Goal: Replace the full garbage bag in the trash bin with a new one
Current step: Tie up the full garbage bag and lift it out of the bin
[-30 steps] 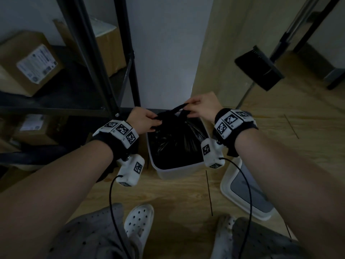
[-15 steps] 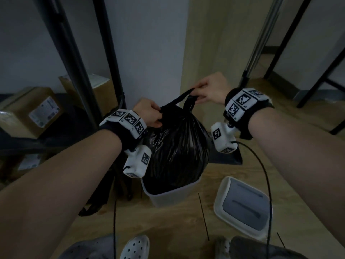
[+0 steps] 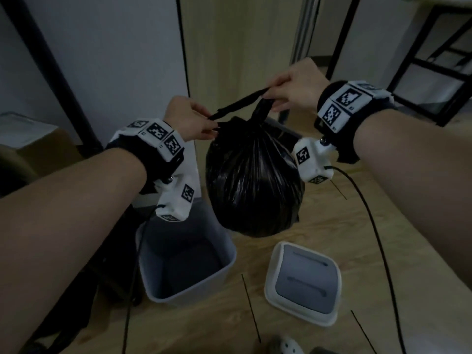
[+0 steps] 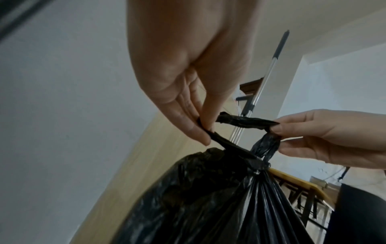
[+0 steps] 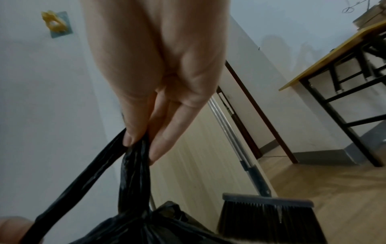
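Observation:
A full black garbage bag (image 3: 252,180) hangs in the air above the floor, just right of the grey trash bin (image 3: 189,290), which stands bare inside. My left hand (image 3: 194,118) pinches one end of the bag's black handle strip (image 3: 240,103) near the knotted neck. My right hand (image 3: 288,90) pinches the other end higher up. In the left wrist view my left hand (image 4: 200,130) pinches the handle strip (image 4: 246,123) and the bag (image 4: 208,203) hangs below. The right wrist view shows my right hand (image 5: 137,140) gripping the gathered handle (image 5: 133,165).
The bin's white and grey lid (image 3: 304,282) lies on the wooden floor to the right of the bin. A broom (image 5: 265,214) leans behind the bag. A black shelf frame (image 3: 58,80) with a cardboard box (image 3: 30,139) stands left; black table legs (image 3: 421,62) at the far right.
Both hands have lifted the black bag up and fully out of the bin, shifting it slightly right. The bin interior now shows bare.

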`<state>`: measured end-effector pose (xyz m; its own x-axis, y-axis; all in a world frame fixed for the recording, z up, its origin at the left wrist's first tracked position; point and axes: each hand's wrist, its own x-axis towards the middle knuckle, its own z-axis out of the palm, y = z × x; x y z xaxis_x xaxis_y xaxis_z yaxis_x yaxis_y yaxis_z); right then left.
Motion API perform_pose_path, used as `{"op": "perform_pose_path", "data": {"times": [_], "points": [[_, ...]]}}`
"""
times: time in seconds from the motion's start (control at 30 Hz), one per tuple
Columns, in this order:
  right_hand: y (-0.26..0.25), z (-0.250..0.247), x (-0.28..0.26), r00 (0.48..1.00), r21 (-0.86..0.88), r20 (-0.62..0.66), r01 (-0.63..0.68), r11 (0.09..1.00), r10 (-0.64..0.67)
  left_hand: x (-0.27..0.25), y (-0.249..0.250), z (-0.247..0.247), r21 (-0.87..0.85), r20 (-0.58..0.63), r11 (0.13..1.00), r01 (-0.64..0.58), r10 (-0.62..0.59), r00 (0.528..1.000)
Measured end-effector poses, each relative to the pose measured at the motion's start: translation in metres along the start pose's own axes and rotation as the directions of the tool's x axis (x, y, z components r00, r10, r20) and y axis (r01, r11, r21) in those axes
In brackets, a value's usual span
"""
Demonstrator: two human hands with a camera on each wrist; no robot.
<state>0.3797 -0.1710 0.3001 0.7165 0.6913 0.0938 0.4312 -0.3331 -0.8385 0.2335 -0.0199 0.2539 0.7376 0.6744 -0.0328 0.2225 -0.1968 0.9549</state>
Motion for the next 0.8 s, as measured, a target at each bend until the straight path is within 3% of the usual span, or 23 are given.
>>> {"op": "perform_pose_path", "data": {"times": [0.37,0.8], "points": [[0.144,-0.006,0.036,0.981,-0.003,-0.015,-0.195,0.981,0.195,0.072,-0.077,0.1,0.032,0.161,0.995,0.096,-0.1,0.982],[0.294,0.034,0.062,0.933,0.207,-0.02,-0.347,0.915,0.359,0.133,-0.182,0.178,0.092,0.254,0.978,0.189,-0.206,0.945]]}}
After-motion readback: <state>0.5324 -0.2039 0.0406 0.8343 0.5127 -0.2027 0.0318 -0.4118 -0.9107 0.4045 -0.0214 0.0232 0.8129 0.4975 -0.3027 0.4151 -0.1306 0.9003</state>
